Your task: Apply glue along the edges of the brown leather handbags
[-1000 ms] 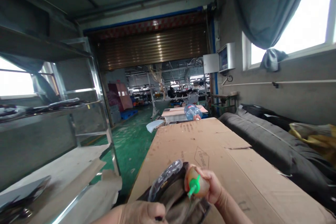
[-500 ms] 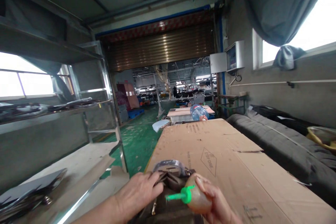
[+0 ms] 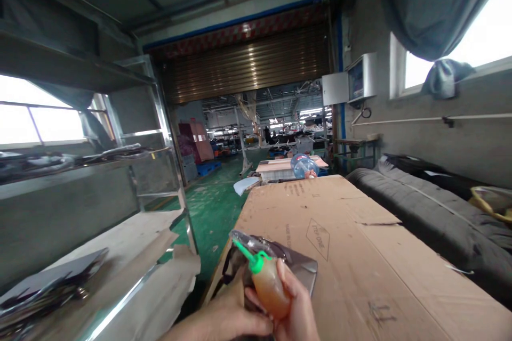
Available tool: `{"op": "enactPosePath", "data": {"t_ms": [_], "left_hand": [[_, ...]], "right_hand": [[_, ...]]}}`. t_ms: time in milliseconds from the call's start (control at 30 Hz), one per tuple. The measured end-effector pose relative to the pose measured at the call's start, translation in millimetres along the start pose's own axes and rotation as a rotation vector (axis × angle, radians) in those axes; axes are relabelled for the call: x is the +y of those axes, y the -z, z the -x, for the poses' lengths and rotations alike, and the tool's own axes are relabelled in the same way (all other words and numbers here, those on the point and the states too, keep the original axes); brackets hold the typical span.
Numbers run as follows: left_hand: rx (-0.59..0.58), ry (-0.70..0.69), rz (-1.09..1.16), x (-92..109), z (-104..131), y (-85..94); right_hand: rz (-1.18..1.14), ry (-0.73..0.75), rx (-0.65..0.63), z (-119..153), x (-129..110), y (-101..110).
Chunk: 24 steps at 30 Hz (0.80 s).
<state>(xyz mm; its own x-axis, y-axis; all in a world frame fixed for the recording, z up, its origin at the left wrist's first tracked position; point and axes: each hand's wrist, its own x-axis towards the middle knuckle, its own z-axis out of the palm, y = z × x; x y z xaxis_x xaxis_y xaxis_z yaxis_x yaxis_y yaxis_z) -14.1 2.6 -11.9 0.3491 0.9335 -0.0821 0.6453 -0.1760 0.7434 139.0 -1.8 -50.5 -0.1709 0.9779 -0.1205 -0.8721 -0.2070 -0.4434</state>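
Left hand [image 3: 235, 306] seems partly hidden.

Green-nozzled bottle [image 3: 272, 290] in the right grip [image 3: 298, 301], cardboard [image 3: 360, 261] beyond

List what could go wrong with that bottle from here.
Spill: the right hand grips the squeeze bottle, its green nozzle in front of the dark item; a hard squeeze might drip liquid on it.
Smear: the nozzle appears close to the clear plastic, which it could mark.
Fall: the item sits near the cardboard's left edge, so a knock might push it off.
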Motion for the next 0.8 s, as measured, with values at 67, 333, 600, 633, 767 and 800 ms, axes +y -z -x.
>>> {"op": "enactPosePath", "data": {"t_ms": [67,333,600,633,767,800], "left_hand": [[-0.006,0.002,0.088,-2,3,-15.7],[0.166,0.226,-0.371,-23,4,-51.1],[0.192,0.256,-0.405,-40,8,-53.3],[0.171,0.251,-0.391,-37,11,-53.6],[0.128,0.329,-0.426,-22,18,-62.0],[0.137,0.375,-0.427,-20,17,-65.4]], "right_hand": [[0.008,0.019,-0.027,3,4,-1],[0.115,0.026,-0.051,7,-36,16],[0.164,0.073,-0.107,3,-41,23],[0.166,0.077,-0.113,2,-39,24],[0.181,0.074,-0.127,1,-33,24],[0.186,0.073,-0.134,1,-32,23]]}}
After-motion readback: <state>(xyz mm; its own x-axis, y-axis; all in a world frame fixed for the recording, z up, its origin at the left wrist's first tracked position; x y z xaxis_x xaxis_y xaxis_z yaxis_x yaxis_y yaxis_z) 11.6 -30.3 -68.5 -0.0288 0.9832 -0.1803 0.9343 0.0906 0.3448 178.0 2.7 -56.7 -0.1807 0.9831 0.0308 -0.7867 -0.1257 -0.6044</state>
